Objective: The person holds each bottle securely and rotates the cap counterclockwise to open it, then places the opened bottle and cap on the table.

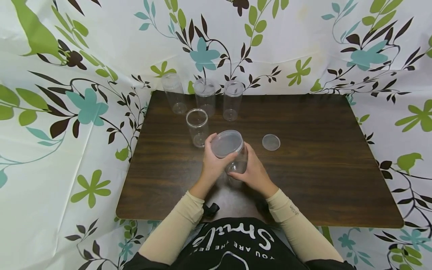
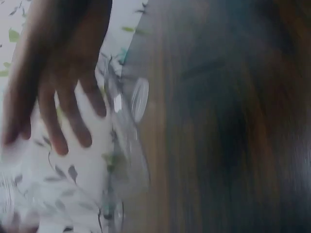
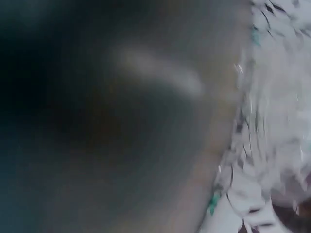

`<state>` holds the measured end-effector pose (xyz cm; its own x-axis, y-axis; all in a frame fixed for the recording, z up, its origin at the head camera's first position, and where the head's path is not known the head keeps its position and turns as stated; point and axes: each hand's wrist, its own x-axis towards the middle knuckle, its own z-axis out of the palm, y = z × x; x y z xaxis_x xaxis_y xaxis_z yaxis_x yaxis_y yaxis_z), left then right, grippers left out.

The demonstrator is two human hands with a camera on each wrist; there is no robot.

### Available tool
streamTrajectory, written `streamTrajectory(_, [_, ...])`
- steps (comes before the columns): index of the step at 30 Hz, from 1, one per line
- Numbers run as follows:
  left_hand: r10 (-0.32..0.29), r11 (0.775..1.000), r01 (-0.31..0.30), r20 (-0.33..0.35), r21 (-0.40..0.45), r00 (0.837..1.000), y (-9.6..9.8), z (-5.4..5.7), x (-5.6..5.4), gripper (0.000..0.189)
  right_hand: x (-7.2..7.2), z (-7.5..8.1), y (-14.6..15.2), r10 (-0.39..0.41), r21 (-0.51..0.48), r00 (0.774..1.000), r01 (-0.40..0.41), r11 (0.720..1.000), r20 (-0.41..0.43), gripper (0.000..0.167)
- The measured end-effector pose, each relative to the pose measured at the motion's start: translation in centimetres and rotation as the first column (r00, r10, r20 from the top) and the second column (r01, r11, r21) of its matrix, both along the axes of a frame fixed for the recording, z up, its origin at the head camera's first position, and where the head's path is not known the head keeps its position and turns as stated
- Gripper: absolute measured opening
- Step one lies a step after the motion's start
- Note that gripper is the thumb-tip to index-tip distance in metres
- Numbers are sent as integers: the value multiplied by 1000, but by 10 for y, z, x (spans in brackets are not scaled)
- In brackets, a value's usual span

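Observation:
Both hands hold one clear plastic jar (image 1: 239, 162) with a translucent lid (image 1: 227, 143) on its top, above the front middle of the table. The left hand (image 1: 214, 161) grips it at the lid end, its thumb across the lid's near edge. Lower on the right side of the jar, the right hand (image 1: 251, 170) holds the body between thumb and fingers. Blurred fingers of the left hand (image 2: 68, 97) show in the left wrist view. The right wrist view is badly blurred, with only a little of a hand in its lower right corner.
An open-topped clear jar (image 1: 198, 129) stands just beyond the left hand. Behind it, three more clear jars (image 1: 173, 93) (image 1: 206, 98) (image 1: 233, 101) stand along the back edge of the brown table (image 1: 320, 157). A loose round lid (image 1: 271, 142) lies to the right.

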<state>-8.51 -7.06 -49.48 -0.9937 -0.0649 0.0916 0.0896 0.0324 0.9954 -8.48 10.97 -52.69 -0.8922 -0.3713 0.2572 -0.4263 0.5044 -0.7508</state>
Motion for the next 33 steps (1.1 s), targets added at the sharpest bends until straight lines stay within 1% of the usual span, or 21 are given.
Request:
streamTrajectory(2, [67,996,-67,0,-59,998,8,1,2,104,3,-4,-7,-86,43,991,91,995,-105,114])
streamTrajectory(3, [82,994,-82,-9,-68,997,12,2,2,105,4,-6,-9,-115,54,983,124,991,-142,114])
streamTrajectory(5, [92,994,-95,-35,-61,995,16,2,2,107,5,-9,-11,-151,50,972,163,985,-181,114])
streamTrajectory(7, [90,994,-93,-62,-52,994,16,1,2,112,6,-10,-12,-162,35,969,172,985,-186,115])
streamTrajectory(10, [55,998,-58,-104,-21,993,12,-1,2,120,5,-11,-10,-153,2,978,155,988,-141,115])
streamTrajectory(12, [7,1000,-6,-128,4,992,7,-1,2,126,4,-12,-7,-133,-39,989,130,991,-69,116])
streamTrajectory(14, [-65,996,73,-154,47,986,1,0,1,131,4,-14,-3,-96,-108,995,98,989,25,116])
streamTrajectory(16, [-140,984,156,-174,86,975,-7,0,0,136,4,-15,3,-42,-182,993,61,981,110,116])
streamTrajectory(18, [-212,965,237,-194,114,958,-16,1,-2,137,4,-14,10,41,-259,984,5,966,174,117])
streamTrajectory(20, [-286,940,316,-211,126,935,-24,0,-5,139,3,-11,18,126,-299,969,-58,953,214,117])
streamTrajectory(21, [-326,923,360,-223,135,919,-28,-1,-7,139,2,-10,21,171,-313,958,-94,945,230,117])
streamTrajectory(22, [-372,901,410,-232,146,899,-32,-1,-9,139,1,-9,24,219,-327,944,-132,936,245,118])
streamTrajectory(24, [-465,844,510,-248,164,850,-37,-1,-12,138,0,-6,29,297,-330,916,-201,922,269,117])
streamTrajectory(26, [-537,785,589,-263,193,802,-40,-1,-13,134,-1,-4,32,359,-332,885,-257,907,296,116])
streamTrajectory(27, [-565,755,620,-270,212,780,-40,-2,-13,132,-1,-3,32,380,-328,874,-279,903,304,117])
streamTrajectory(28, [-582,739,637,-269,220,768,-40,-2,-13,129,-1,-2,32,390,-317,868,-293,902,308,117])
streamTrajectory(29, [-590,730,645,-268,225,762,-40,-3,-13,126,-1,-2,33,394,-309,863,-299,903,316,117])
streamTrajectory(30, [-591,728,646,-268,231,761,-39,-4,-13,122,-1,-2,32,394,-297,862,-303,905,320,117])
streamTrajectory(31, [-586,732,640,-262,234,767,-38,-5,-12,120,0,-2,32,389,-290,863,-301,909,322,117])
streamTrajectory(32, [-576,743,627,-254,233,777,-37,-7,-11,118,0,-3,31,378,-281,869,-294,913,319,117])
streamTrajectory(33, [-560,760,609,-246,226,791,-36,-7,-10,117,0,-3,30,364,-274,878,-284,919,311,117])
